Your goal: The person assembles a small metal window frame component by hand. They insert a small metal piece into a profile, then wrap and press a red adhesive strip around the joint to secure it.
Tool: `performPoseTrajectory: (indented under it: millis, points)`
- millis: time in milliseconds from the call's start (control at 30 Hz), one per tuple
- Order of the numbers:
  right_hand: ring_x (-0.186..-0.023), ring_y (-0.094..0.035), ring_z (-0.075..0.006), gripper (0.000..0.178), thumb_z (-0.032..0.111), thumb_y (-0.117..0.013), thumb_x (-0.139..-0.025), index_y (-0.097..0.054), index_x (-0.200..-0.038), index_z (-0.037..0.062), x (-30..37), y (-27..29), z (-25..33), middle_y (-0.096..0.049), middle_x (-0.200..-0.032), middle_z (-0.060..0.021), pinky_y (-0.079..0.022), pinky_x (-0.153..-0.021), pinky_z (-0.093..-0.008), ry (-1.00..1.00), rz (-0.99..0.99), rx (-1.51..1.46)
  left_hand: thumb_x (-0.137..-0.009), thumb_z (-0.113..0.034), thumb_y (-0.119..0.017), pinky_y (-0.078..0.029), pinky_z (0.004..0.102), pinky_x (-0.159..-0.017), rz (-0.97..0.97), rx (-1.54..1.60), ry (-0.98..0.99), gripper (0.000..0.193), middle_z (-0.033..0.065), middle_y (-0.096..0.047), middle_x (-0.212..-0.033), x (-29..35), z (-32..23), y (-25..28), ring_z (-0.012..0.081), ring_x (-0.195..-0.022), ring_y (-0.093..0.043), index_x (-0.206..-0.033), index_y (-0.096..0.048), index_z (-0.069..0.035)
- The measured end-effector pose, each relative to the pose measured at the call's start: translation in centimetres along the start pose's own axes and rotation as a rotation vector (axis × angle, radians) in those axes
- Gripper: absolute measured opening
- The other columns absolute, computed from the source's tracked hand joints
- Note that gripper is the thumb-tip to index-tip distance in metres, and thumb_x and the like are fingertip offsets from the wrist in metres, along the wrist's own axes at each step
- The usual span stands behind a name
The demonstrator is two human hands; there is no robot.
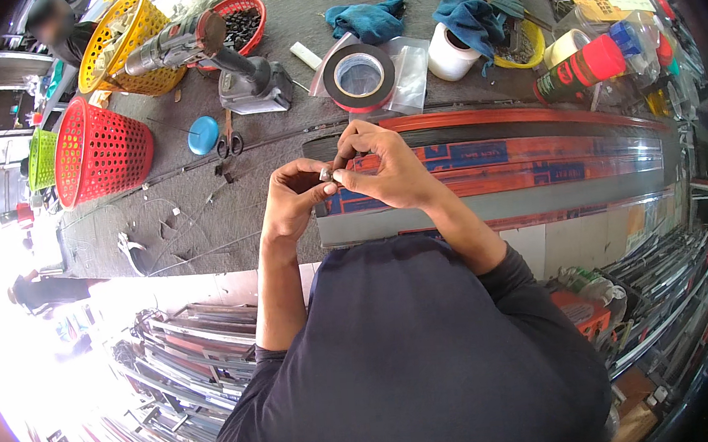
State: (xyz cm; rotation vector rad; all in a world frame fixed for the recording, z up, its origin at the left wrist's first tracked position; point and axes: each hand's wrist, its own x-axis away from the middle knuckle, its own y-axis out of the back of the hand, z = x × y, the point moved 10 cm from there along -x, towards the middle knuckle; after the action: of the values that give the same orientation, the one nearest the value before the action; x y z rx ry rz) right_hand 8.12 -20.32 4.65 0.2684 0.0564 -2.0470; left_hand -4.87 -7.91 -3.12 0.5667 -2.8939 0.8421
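Note:
My left hand [287, 200] and my right hand [385, 169] meet over the near edge of the workbench. Between their fingertips is a small, shiny metal piece [326, 175], too small for its kind to be told. The left thumb and index finger pinch it from one side. From the other, the right thumb and fingers close on it and partly hide it. Beneath and beyond the right hand lie long metal profiles [525, 176], side by side, some covered in red and blue film.
Left of my hands are scissors [230, 145], a blue disc [203, 136], pliers [133, 253] and a red basket [103, 149]. A cordless drill [252, 88] stands farther back. Beyond the profiles lie a tape roll [330, 80] and a blue cloth [367, 19]. Metal bars [181, 351] fill racks below.

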Motion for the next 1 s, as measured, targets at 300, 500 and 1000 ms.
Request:
performPoseTrajectory:
  millis: [300,500,1000]
  points:
    - [-0.099,-0.071,-0.0219,0.017,0.010,-0.091,-0.092,-0.080,-0.098,-0.0013,0.1,0.2,1.5,-0.070,-0.104,-0.0083,-0.057,-0.092,-0.0386,0.066,-0.014,0.122,-0.090,0.006,-0.099,-0.068,0.0373,-0.104,0.006,-0.056,-0.043,0.035,0.0138,-0.089,-0.122,-0.1,-0.8,-0.1,0.0200,-0.113,-0.085,-0.121,-0.085,-0.002]
    - [-0.098,-0.071,-0.0230,0.017,0.007,-0.091,-0.089,-0.078,-0.096,-0.0024,0.2,0.4,1.6,-0.070,-0.103,-0.0095,-0.057,-0.092,-0.0391,0.070,-0.018,0.159,-0.091,0.009,-0.097,-0.069,0.0384,-0.106,0.005,-0.050,-0.042,0.032,0.0163,-0.089,-0.124,-0.1,-1.0,-0.3,0.0215,-0.114,-0.085,-0.119,-0.084,0.000]
    - [-0.101,-0.074,-0.0331,0.019,0.016,-0.093,-0.084,-0.083,-0.093,0.0018,0.2,0.3,0.4,-0.075,-0.101,-0.0136,-0.055,-0.093,-0.0454,0.013,-0.020,0.144,-0.086,0.010,-0.098,-0.065,0.0398,-0.107,0.046,-0.161,-0.053,0.035,0.0095,-0.084,-0.118,-0.1,-1.8,-1.0,0.0208,-0.117,-0.080,-0.115,-0.083,-0.003]
